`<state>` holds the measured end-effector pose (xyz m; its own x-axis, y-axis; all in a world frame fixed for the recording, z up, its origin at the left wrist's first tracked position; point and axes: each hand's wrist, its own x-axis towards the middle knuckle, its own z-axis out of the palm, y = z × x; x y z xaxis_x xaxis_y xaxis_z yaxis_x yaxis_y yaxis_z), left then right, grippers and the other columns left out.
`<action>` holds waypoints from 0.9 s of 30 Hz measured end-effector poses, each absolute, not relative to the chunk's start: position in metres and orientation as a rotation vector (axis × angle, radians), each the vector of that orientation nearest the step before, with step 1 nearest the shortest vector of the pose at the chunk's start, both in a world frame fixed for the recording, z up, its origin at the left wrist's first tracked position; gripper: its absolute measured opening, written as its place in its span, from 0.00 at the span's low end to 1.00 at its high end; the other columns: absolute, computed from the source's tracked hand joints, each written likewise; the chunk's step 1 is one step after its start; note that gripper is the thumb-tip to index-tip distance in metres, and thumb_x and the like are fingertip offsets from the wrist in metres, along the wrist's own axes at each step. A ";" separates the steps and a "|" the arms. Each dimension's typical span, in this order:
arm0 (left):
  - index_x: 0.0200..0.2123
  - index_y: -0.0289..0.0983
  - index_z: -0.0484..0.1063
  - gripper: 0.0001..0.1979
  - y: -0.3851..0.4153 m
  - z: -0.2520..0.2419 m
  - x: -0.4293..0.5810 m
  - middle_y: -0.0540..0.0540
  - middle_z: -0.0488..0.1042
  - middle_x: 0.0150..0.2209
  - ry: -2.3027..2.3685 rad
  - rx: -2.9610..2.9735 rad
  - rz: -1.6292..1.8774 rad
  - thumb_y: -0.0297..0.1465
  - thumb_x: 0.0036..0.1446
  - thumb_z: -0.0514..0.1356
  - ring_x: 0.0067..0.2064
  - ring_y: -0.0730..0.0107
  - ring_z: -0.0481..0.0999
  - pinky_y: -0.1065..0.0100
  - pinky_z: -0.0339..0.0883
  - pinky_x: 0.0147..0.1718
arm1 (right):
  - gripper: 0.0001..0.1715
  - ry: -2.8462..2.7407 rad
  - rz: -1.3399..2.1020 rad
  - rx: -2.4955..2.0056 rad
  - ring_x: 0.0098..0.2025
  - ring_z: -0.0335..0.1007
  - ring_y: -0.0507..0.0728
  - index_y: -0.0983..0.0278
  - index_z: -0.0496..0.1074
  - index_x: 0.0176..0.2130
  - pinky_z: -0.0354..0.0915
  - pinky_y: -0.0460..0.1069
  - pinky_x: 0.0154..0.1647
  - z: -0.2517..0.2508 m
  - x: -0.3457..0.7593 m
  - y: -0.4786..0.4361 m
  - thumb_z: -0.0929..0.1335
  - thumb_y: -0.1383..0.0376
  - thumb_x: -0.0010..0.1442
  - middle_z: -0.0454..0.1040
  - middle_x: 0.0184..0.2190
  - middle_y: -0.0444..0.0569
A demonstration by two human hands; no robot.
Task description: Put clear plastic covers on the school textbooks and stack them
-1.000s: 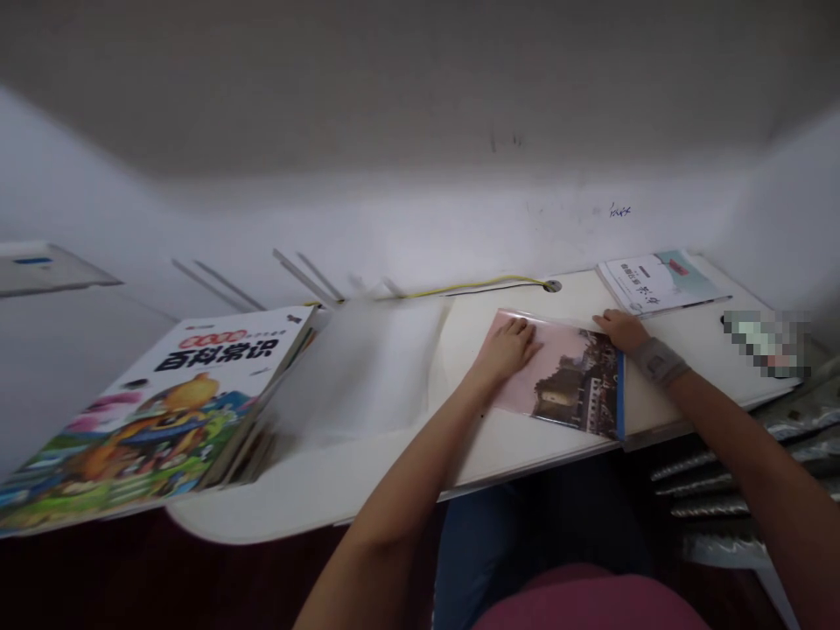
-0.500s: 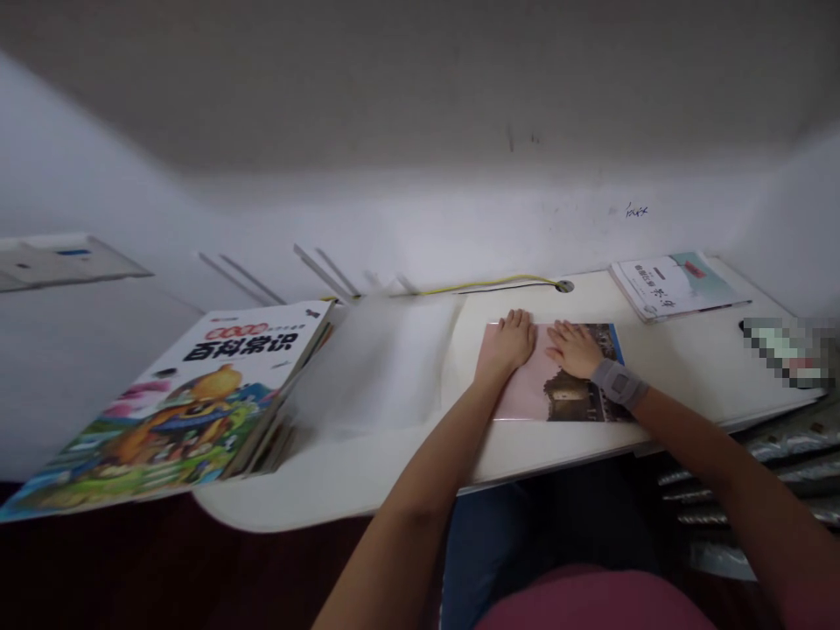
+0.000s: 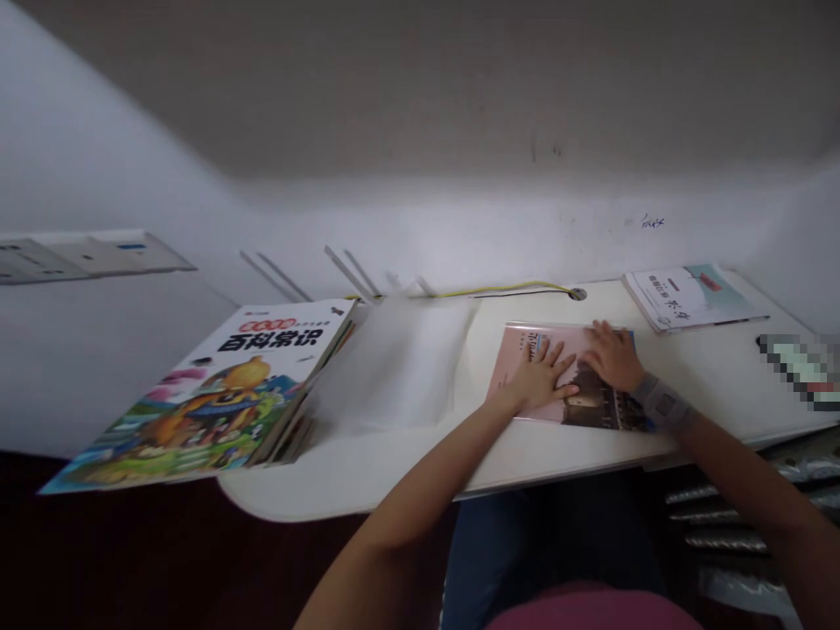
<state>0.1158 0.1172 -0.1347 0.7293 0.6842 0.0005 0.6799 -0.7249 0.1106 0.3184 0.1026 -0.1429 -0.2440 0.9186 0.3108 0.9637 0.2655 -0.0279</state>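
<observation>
A book [image 3: 594, 407] with a pink and dark picture cover, its surface glossy, lies flat on the white desk [image 3: 394, 459] in front of me. My left hand [image 3: 546, 378] rests palm down on the middle of its cover, fingers spread. Near the upper right of the cover lies my right hand [image 3: 612, 354], fingers stretched out and slightly bent, a grey band [image 3: 662, 402] on its wrist. Parts of the cover picture and title are hidden under both hands.
Translucent sheets [image 3: 400, 367] lie left of the book. Further left, a stack topped by a colourful children's book [image 3: 223, 394] overhangs the desk edge. At the back right are another book [image 3: 692, 297] and a blurred-out object [image 3: 797, 367]. A yellow cable [image 3: 505, 288] enters a hole by the wall.
My left hand has slid from the cover's top edge down to its middle, fingers now spread, uncovering the title. My right hand stays near the upper right. The view has shifted slightly.
</observation>
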 end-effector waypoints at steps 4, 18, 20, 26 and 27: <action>0.64 0.41 0.49 0.34 0.129 -0.141 0.117 0.39 0.50 0.66 1.141 2.886 0.035 0.47 0.58 0.49 0.66 0.42 0.43 0.39 0.39 0.58 | 0.35 -2.522 -0.074 -1.496 0.65 0.47 0.63 0.67 0.54 0.63 0.45 0.63 0.61 -0.145 0.286 0.096 0.55 0.50 0.64 0.53 0.64 0.59; 0.59 0.37 0.59 0.28 0.148 -0.133 0.099 0.38 0.59 0.61 1.624 2.555 0.296 0.47 0.61 0.44 0.62 0.53 0.56 0.51 0.49 0.58 | 0.29 -2.391 -0.145 -1.778 0.64 0.50 0.61 0.68 0.58 0.61 0.48 0.58 0.61 -0.158 0.359 0.131 0.55 0.58 0.66 0.56 0.63 0.55; 0.56 0.35 0.62 0.25 0.159 -0.133 0.085 0.36 0.63 0.58 1.771 2.436 0.389 0.43 0.62 0.45 0.60 0.52 0.57 0.51 0.51 0.56 | 0.29 -2.371 -0.137 -1.776 0.64 0.51 0.61 0.68 0.59 0.60 0.48 0.57 0.61 -0.159 0.358 0.131 0.55 0.58 0.65 0.57 0.62 0.55; 0.45 0.32 0.68 0.20 0.160 -0.135 0.058 0.32 0.68 0.50 1.968 2.139 0.577 0.40 0.60 0.49 0.56 0.49 0.61 0.50 0.53 0.54 | 0.28 -2.283 -0.130 -1.801 0.61 0.56 0.61 0.69 0.62 0.58 0.50 0.56 0.59 -0.159 0.359 0.138 0.56 0.58 0.64 0.63 0.59 0.57; 0.43 0.33 0.69 0.18 0.161 -0.135 0.056 0.34 0.70 0.48 1.953 2.098 0.611 0.39 0.59 0.50 0.55 0.50 0.63 0.51 0.54 0.54 | 0.28 -2.268 -0.130 -1.802 0.60 0.57 0.61 0.69 0.62 0.58 0.50 0.56 0.59 -0.159 0.359 0.139 0.56 0.58 0.64 0.64 0.58 0.57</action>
